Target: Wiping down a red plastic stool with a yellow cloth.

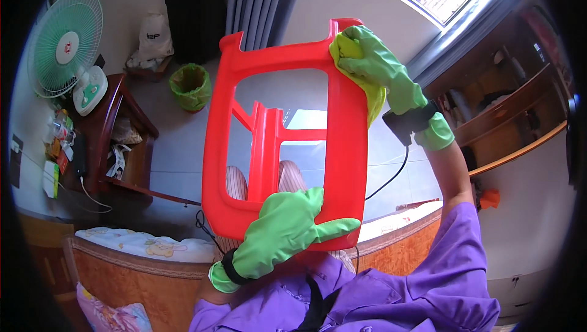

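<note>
A red plastic stool (345,148) is held up in front of me, turned on its side so its legs and open frame face me. My left hand (281,234), in a green rubber glove, grips the stool's near lower edge. My right hand (376,66), also in a green glove, presses a yellow-green cloth (374,96) against the stool's far upper corner. A black band with a cable sits on my right wrist.
A green bin (191,86) stands on the tiled floor beyond the stool. A dark wooden side table (125,124) with a white fan (64,44) is at the left. A bed edge with wooden frame (134,271) runs below. Wooden shelves (513,112) stand at the right.
</note>
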{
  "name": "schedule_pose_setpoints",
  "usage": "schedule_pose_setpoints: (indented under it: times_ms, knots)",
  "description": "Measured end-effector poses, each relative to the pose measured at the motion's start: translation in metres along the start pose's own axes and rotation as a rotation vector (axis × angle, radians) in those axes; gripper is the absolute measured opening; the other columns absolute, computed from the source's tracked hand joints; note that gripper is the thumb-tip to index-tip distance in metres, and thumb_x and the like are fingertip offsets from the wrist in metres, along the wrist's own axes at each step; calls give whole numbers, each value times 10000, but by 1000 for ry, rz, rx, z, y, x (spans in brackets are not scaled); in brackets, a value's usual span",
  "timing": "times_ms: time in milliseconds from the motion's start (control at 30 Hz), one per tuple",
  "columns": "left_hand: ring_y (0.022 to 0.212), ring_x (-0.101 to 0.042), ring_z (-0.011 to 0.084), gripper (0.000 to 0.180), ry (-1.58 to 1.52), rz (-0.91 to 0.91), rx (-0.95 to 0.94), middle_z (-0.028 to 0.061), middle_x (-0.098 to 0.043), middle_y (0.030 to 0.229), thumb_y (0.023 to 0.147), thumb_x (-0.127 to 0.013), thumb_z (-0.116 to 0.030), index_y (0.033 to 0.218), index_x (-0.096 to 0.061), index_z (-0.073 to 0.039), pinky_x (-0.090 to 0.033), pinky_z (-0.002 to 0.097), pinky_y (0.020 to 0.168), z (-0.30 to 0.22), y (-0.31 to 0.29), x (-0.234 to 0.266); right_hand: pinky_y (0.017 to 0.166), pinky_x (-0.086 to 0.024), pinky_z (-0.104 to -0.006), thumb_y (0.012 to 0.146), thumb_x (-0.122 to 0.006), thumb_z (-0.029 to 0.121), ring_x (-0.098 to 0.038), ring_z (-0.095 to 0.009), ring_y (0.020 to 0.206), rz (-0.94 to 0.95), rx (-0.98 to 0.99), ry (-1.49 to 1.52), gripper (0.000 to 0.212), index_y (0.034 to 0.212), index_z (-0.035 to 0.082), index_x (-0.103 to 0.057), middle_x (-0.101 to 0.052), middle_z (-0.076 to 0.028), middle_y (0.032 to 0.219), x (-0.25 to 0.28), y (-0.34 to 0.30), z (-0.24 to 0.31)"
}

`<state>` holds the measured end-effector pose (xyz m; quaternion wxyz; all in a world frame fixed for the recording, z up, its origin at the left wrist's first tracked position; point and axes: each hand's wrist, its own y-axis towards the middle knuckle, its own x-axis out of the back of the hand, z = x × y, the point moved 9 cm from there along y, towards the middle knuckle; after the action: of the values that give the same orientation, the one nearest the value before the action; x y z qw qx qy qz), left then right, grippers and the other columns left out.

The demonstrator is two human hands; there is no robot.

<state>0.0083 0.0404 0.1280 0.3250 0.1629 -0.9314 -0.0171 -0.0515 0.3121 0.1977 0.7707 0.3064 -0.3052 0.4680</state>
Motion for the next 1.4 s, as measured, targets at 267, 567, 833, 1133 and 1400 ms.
schedule_pose_setpoints:
  times_ms: [267, 567, 833, 1133, 1400]
  knots:
    - [610, -624, 343, 695, 119, 2, -58, 194, -591, 649, 800, -693, -621, 824, -591, 67, -489, 423, 563, -5, 2, -5, 833, -547, -404, 826, -672, 202, -615, -304, 1001, -156, -126, -289, 386, 1160, 39, -567, -589, -158, 1103, -11, 14, 7]
    - [583, -589, 367, 642, 89, -36, -4, 155, -528, 588, 842, -647, -623, 763, -533, 4, -438, 458, 577, 3, 1, -11, 869, -551, -390, 773, -658, 115, -608, -297, 1061, -144, -261, -158, 493, 1241, 44, -521, -547, -164, 1172, -5, 26, -19]
    - [606, -613, 316, 742, 110, -99, -28, 179, -571, 646, 805, -667, -646, 840, -598, 92, -477, 405, 542, 1, 1, -4, 800, -599, -372, 765, -665, 111, -662, -267, 938, -172, -294, -119, 577, 1307, 66, -471, -561, -154, 1177, -18, 0, 3]
    - [726, -589, 274, 416, 223, 54, 177, 96, -563, 714, 811, -667, -446, 1013, -679, -83, -420, 378, 690, 8, -2, -8, 774, -598, -355, 862, -725, 252, -661, -218, 912, -197, -182, 354, 479, 1234, 38, -512, -614, -130, 1053, -20, -3, -6]
    - [609, -601, 305, 654, 155, -20, 61, 155, -565, 652, 803, -682, -606, 849, -602, 41, -463, 408, 556, 1, 0, -2, 728, -581, -313, 904, -724, 363, -647, -205, 931, -392, -72, 607, 492, 1186, 57, -460, -591, -132, 1069, -11, -24, -14]
